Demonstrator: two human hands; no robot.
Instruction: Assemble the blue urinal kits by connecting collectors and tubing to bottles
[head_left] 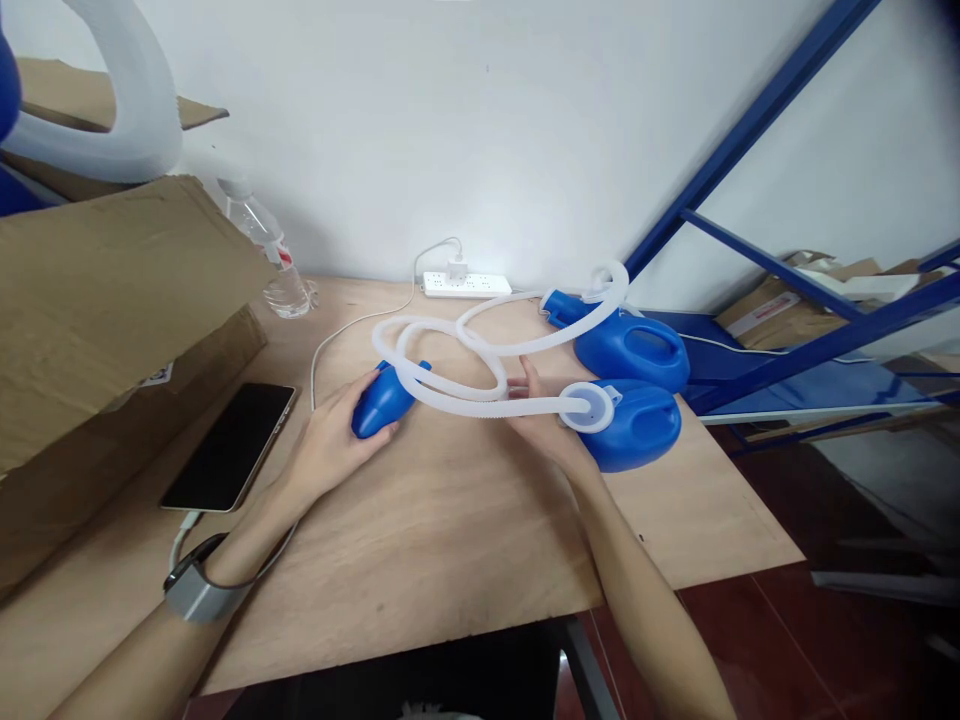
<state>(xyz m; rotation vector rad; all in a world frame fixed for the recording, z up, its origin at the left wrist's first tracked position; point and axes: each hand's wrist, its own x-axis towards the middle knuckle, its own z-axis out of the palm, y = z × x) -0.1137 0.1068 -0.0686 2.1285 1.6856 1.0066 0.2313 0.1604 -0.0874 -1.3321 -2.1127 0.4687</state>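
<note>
My left hand (335,437) is wrapped round a small blue plastic piece (382,402) above the table's middle. A white corrugated hose (480,407) loops over that piece and runs right to a white round collar on a blue bottle (637,425). Under the hose, beside this bottle, is my right hand (545,425), fingers apart and partly hidden by the hose; it grips nothing that shows. Just behind lies a second blue bottle (634,350) with a handle, its own white hose (619,300) curling up and left.
Open cardboard box (127,310) at left, with a phone (231,447) on a cable beside it. A water bottle (274,255) and a power strip (466,285) are near the wall. Blue metal shelving (772,265) stands at right; a dark chair (420,680) is below the table's front edge.
</note>
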